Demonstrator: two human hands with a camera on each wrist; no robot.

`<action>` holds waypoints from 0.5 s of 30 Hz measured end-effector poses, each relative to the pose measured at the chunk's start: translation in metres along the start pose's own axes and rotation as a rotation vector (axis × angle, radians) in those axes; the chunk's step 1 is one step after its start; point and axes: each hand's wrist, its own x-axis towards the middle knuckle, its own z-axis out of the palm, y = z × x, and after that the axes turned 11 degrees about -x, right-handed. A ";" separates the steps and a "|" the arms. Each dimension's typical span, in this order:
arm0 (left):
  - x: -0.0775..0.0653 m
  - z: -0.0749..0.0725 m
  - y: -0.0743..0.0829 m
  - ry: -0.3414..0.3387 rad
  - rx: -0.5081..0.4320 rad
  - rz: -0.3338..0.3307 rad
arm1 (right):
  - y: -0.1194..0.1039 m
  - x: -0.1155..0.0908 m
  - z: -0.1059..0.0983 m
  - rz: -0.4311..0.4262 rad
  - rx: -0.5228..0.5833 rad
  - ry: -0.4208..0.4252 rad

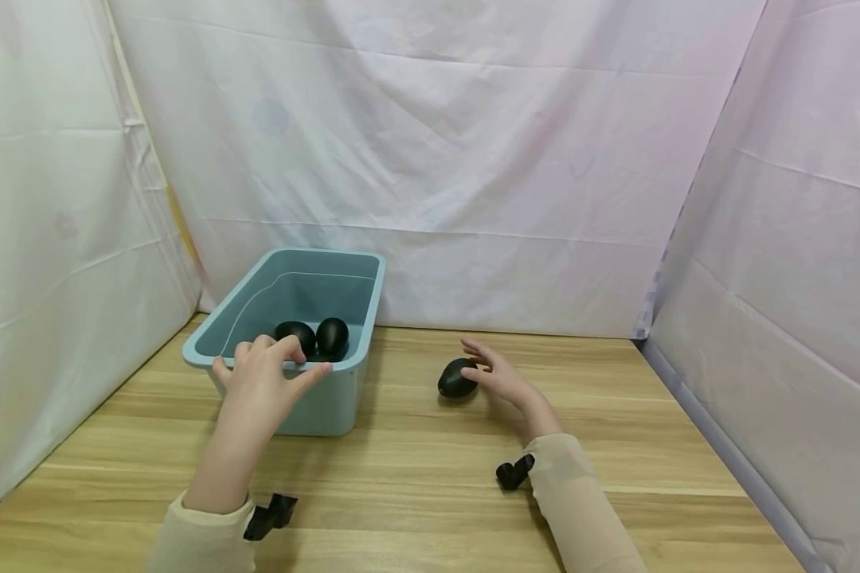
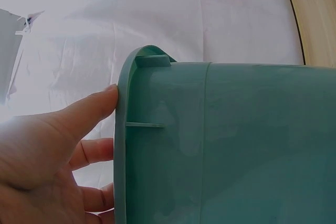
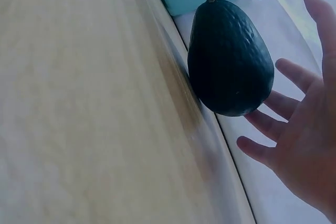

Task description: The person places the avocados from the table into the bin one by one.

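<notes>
A blue-green plastic bin [image 1: 333, 402] stands on the left of the table, with dark avocados [image 1: 333, 338] inside. My left hand [image 1: 258, 386] holds its near rim; in the left wrist view the thumb lies at the rim [image 2: 121, 150] and the other fingers pass behind it. To the right of the bin, one dark avocado [image 1: 453, 380] lies on the wood. Beside it is my right hand [image 1: 503, 380], fingers spread and thumb apart. In the right wrist view this hand [image 3: 310, 124] is at the avocado's side; I cannot tell whether it touches.
The wood-grain table [image 1: 416, 493] runs back to a white cloth [image 1: 459, 159] hung behind it, with more cloth at both sides. A small black device [image 1: 514, 472] sits at the right cuff, another [image 1: 270, 516] at the left cuff.
</notes>
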 end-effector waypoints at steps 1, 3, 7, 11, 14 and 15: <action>0.000 0.000 0.000 0.000 -0.001 0.000 | 0.001 0.000 0.000 0.004 0.009 -0.005; 0.000 0.000 0.000 -0.003 -0.004 -0.002 | 0.002 0.000 0.000 0.021 0.023 -0.017; 0.000 0.000 0.001 -0.014 -0.005 -0.010 | 0.006 0.001 0.001 0.062 0.040 -0.045; 0.000 0.000 0.001 -0.017 0.004 -0.015 | 0.008 0.002 0.002 0.078 0.052 -0.064; 0.000 0.000 0.001 -0.015 0.008 -0.017 | 0.010 0.003 0.002 0.084 0.062 -0.073; 0.000 -0.001 0.001 -0.015 0.009 -0.016 | 0.011 0.004 0.002 0.085 0.064 -0.074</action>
